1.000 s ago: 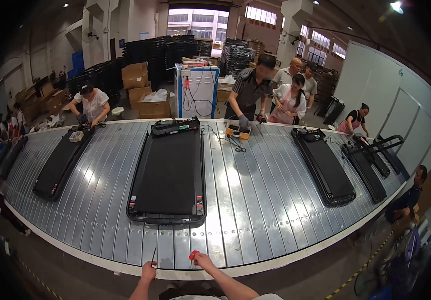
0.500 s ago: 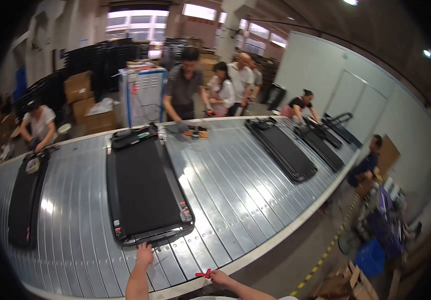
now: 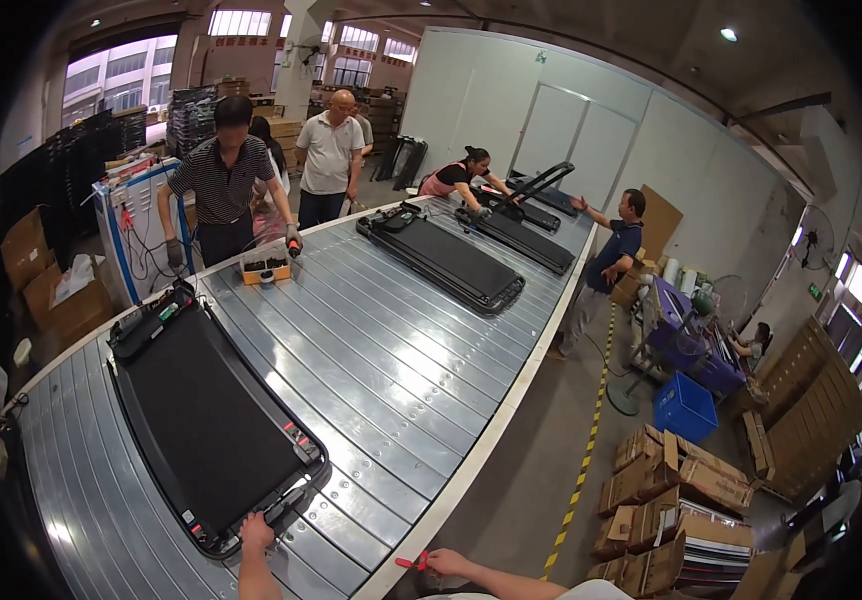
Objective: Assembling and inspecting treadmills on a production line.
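Note:
A flat black treadmill [image 3: 201,410] lies on the slatted metal conveyor [image 3: 391,370] in front of me. My left hand [image 3: 254,531] rests on the treadmill's near end, fingers closed over its black edge. My right hand [image 3: 443,562] hovers past the conveyor's near rim, pinching a small red tool [image 3: 413,563]. The two hands are apart, the right one off the belt.
More black treadmills [image 3: 446,262] lie farther along the conveyor. A person in a striped shirt [image 3: 221,190] stands at the far side by an orange tray [image 3: 263,268]. Other people work around the line. Cardboard boxes [image 3: 681,500] and a blue crate [image 3: 684,407] stand on the floor to the right.
My view has swung to the right, so the treadmill now sits at the left. My left hand has come onto the treadmill's near end. The right hand keeps the red tool.

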`<state>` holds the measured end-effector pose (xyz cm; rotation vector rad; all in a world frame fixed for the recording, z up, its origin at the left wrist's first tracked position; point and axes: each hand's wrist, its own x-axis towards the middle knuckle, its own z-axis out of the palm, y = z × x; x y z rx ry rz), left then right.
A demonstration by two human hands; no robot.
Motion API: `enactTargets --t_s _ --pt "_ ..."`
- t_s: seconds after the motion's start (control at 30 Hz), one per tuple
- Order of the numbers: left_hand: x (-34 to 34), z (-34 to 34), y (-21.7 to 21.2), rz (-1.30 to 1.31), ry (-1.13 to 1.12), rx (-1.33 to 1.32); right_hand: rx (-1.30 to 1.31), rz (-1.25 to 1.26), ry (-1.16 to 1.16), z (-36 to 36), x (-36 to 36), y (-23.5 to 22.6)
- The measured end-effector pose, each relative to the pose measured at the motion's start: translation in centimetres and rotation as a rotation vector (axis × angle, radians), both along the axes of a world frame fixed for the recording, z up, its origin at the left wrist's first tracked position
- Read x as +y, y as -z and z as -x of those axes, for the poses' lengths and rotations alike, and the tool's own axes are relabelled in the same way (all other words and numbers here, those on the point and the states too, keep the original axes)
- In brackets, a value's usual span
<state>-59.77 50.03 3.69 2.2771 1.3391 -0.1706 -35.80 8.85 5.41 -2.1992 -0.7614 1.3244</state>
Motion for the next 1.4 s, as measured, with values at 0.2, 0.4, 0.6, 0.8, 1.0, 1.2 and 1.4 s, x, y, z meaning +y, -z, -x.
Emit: enactTargets --t_s 0.2,0.4,0.6,0.8,1.0,1.2,1.4 --pt "0.0 -0.4 0.7 0.042 -0.061 -0.003 0.058 0.067 0.061 0.8 -1.7 -2.1" --pt "-0.6 -2.2 0.0 0.145 -0.172 -0.129 0.050 0.069 0.084 0.0 -2.9 -1.7" --pt "-0.6 -3.5 -0.3 0.152 -0.130 0.008 0.040 0.142 0.043 0.4 -2.5 -5.6" --pt "-2.4 -4.5 -1.7 0.152 -0.063 0.015 0.108 -0.092 0.242 2.0 -5.4 -7.3" --pt "-2.0 -5.1 -1.5 0.145 -0.008 -0.026 0.013 -0.132 0.288 2.0 -6.5 -7.9" --pt "-2.8 -7.0 -2.3 0.087 0.066 -0.095 -0.153 -0.124 0.205 0.6 -9.0 -3.2" --pt "-3.2 -7.3 -1.4 0.116 -0.089 -0.104 0.043 -0.031 0.349 1.6 -7.6 -8.1"
